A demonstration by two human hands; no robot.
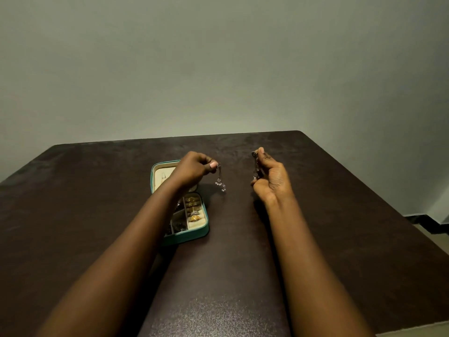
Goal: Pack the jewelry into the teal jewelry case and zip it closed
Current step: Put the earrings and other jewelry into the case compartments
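Note:
The teal jewelry case [194, 235] lies open on the dark table, its cream-lined lid [159, 175] flat behind the tray. Gold rings [194, 210] sit in the tray's right-hand slots and dark pieces fill the small compartments; my left forearm hides the tray's left side. My left hand [192, 170] hovers over the lid and pinches a dangling earring [220, 182] with pale beads at its end. My right hand [269, 177], to the right of the case, pinches a second dangling earring [255, 166] between thumb and fingers.
The dark brown table [340, 227] runs back to a plain grey-green wall [218, 69]. Its right edge drops to a floor with a dark skirting [427, 222].

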